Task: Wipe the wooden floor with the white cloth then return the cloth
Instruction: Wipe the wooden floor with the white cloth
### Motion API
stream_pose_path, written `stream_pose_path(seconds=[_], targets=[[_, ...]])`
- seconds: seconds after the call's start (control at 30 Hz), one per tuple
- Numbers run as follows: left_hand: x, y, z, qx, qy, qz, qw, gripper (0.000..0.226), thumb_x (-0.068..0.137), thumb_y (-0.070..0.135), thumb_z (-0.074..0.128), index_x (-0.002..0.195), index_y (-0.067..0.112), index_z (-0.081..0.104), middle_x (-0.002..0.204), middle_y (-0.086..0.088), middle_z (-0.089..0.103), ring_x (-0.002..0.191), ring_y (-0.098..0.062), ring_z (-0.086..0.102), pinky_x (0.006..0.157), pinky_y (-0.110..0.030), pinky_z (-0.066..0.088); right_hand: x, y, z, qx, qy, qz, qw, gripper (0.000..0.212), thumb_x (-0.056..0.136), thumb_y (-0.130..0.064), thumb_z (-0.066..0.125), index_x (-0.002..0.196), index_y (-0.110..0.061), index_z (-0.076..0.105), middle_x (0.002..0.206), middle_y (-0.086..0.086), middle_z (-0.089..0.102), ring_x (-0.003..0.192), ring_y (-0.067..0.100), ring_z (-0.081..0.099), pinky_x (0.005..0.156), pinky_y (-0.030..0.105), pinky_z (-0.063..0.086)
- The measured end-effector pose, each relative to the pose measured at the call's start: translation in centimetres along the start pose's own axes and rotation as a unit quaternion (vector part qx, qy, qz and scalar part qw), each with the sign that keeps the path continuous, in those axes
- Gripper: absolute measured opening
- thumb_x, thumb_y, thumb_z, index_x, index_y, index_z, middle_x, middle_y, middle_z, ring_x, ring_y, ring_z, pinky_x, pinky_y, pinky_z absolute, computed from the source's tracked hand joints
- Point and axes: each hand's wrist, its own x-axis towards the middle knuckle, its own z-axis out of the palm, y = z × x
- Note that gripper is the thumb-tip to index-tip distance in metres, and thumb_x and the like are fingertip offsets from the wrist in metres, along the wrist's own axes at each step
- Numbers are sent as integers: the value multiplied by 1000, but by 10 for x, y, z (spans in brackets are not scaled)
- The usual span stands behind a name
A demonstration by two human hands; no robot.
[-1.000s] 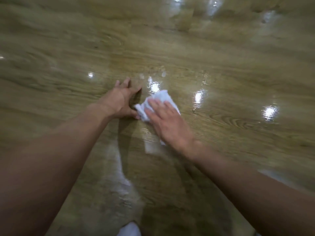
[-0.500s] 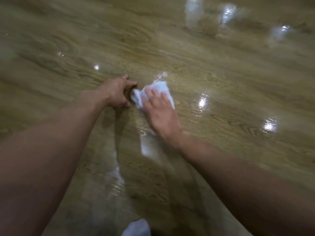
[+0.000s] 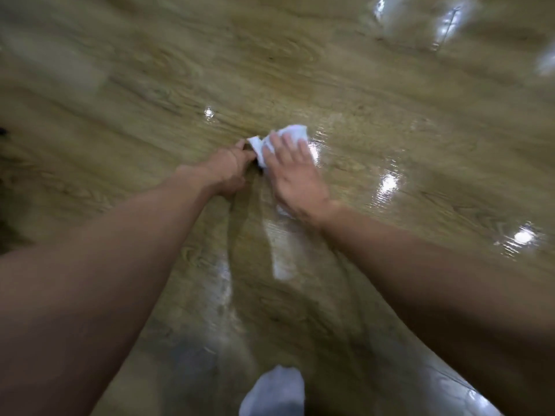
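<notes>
Pressing white cloth [image 3: 289,134] flat, wooden floor [image 3: 390,121], both hands

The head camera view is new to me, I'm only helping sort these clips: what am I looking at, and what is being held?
The camera sits on a person's head, looking down past both bare arms. The shiny wooden floor reflects ceiling lights. The right hand presses flat on a crumpled white cloth. The left hand pinches the cloth's near corner with its fingers. The pale shape at the bottom edge is too blurred to identify.
</notes>
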Motion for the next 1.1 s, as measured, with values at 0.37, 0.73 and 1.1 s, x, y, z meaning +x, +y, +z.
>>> stream_pose_path(seconds=[0.37,0.73,1.1], targets=[[-3,37,9,122,-74,-86,986,68,103,31,37,148,-9,6,155,-30,-10,141,-52,0,117,-54,9,-97,133,-58,-62,-47,-70,995,47,97,-30,35,140,-16,45,150,9,40,138,31,36,110,51,27],[18,51,25,52,17,-2,998,67,98,36,42,152,18,8,158,-22,-5,140,-54,4,114,-59,16,-171,60,-51,53,-98,-158,981,44,99,-29,35,141,-20,48,153,4,34,144,21,28,117,45,22],[26,54,32,62,30,-34,997,77,92,48,48,152,20,9,158,-22,0,139,-55,7,111,-62,22,-73,49,-24,0,0,16,1000,48,92,-18,36,137,-8,49,146,17,44,134,39,40,114,46,13]])
